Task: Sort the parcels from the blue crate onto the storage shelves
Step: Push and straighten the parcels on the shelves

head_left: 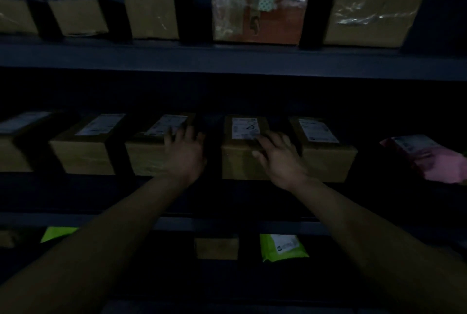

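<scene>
The scene is dim. A row of brown cardboard parcels with white labels stands on the middle shelf (227, 197). My left hand (185, 152) lies with fingers spread on the right end of one brown parcel (144, 157). My right hand (279, 159) rests, fingers apart, on the top right front corner of the neighbouring parcel (238, 162), whose label bears a handwritten mark. A narrow gap separates the two parcels. Neither hand closes around anything. The blue crate is not in view.
More brown boxes (328, 159) and a pink mailer (429, 159) share the middle shelf. The upper shelf (227, 61) holds brown boxes and an orange taped parcel (262, 2). Below lie green mailers (283, 248) and a small box (216, 248).
</scene>
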`<state>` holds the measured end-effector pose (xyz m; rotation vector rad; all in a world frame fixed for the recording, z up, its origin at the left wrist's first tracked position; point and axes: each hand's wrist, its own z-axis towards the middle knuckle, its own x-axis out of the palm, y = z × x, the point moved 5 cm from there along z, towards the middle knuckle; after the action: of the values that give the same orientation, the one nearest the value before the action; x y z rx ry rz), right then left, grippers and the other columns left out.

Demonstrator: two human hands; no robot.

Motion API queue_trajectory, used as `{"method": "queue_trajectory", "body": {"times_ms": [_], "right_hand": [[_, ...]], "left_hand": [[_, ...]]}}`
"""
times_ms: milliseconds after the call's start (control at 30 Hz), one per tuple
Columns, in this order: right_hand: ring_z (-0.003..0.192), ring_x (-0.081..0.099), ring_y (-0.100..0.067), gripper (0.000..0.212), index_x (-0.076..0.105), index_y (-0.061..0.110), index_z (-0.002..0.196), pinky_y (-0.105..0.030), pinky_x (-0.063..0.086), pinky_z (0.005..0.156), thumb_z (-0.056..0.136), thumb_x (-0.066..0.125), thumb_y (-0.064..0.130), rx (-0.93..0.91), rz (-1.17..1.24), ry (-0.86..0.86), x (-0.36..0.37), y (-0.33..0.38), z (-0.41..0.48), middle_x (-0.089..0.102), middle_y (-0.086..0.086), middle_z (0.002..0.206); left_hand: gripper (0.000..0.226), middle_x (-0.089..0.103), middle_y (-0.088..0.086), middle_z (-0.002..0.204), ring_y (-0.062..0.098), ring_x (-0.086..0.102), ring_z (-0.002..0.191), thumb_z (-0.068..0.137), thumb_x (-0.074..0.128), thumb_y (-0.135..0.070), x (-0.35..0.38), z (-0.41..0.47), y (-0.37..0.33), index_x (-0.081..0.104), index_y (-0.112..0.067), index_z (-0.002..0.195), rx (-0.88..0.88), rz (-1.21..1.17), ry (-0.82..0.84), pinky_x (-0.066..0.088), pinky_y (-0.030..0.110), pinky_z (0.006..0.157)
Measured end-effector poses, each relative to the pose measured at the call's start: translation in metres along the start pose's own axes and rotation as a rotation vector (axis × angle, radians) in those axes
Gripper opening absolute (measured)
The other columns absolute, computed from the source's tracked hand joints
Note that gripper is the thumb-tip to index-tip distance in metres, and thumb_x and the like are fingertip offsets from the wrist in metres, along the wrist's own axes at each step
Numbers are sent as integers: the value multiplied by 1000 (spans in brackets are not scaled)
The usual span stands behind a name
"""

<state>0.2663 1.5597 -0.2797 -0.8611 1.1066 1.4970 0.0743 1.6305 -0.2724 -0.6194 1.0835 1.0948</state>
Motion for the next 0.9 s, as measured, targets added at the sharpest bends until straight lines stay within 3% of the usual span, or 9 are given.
{"method": "queue_trajectory", "body": {"times_ms": [167, 233, 300, 367, 467, 633, 733, 833, 900], "right_hand": [[143, 4, -35, 63, 15, 35, 153, -49, 9, 116, 97, 36, 56, 68, -124, 184, 23, 20, 12, 9, -1, 160], [142, 6, -35, 67, 10, 35, 153, -49, 12, 116, 96, 39, 56, 86, -127, 209, 32, 22, 12, 9, 1, 160], [143, 5, -35, 69, 6, 35, 153, -49, 14, 116, 96, 42, 53, 104, -125, 205, 37, 22, 11, 7, 2, 160], [143, 4, -34, 70, 5, 35, 153, -49, 15, 116, 96, 43, 52, 119, -135, 189, 38, 22, 9, 6, 2, 160], [144, 4, -34, 71, 5, 34, 153, -50, 15, 117, 96, 45, 50, 152, -144, 170, 38, 26, 7, 7, 0, 160], [142, 8, -38, 74, 7, 32, 153, -52, 17, 115, 94, 47, 52, 195, -194, 139, 39, 35, 6, 11, -4, 159], [141, 7, -40, 70, 10, 35, 152, -55, 15, 114, 94, 46, 53, 234, -169, 143, 35, 37, 7, 11, -4, 159], [142, -1, -43, 69, 9, 39, 151, -58, 10, 113, 94, 44, 57, 312, -122, 169, 35, 39, 11, 5, -7, 160], [142, -7, -44, 72, 7, 40, 151, -59, 9, 113, 93, 46, 58, 340, -73, 180, 39, 40, 13, 1, -8, 160]], "left_hand": [[78, 11, 15, 156, 39, 14, 141, 88, 58, -39, 20, -7, 67, 16, -18, 150, -58, 93, 167, 14, 54, 113], [74, 15, 9, 156, 37, 14, 142, 89, 57, -30, 31, -8, 82, 16, -26, 150, -63, 68, 231, 12, 56, 112], [73, 17, 7, 157, 37, 19, 141, 89, 54, -13, 39, -9, 89, 17, -29, 150, -72, -81, 265, 20, 57, 112], [68, 22, 10, 156, 38, 30, 136, 90, 47, -2, 45, -8, 91, 22, -22, 150, -37, -207, 242, 34, 50, 108], [54, 37, 12, 148, 37, 40, 129, 95, 42, -4, 45, -4, 84, 30, -13, 147, 15, -207, 144, 41, 40, 102], [46, 39, 14, 146, 34, 32, 134, 97, 41, -6, 38, -2, 66, 36, -7, 143, 82, -244, 90, 30, 36, 108], [55, 31, 5, 152, 34, 24, 135, 93, 49, -16, 35, 0, 83, 34, -23, 145, 4, -234, 54, 28, 47, 107], [69, 9, 4, 158, 46, 7, 137, 91, 53, -32, 46, -1, 100, 16, -40, 148, -51, -254, 197, 18, 64, 108], [71, 5, 5, 159, 48, 1, 138, 91, 53, -35, 55, -1, 105, 11, -45, 148, -23, -316, 250, 18, 67, 107]]}}
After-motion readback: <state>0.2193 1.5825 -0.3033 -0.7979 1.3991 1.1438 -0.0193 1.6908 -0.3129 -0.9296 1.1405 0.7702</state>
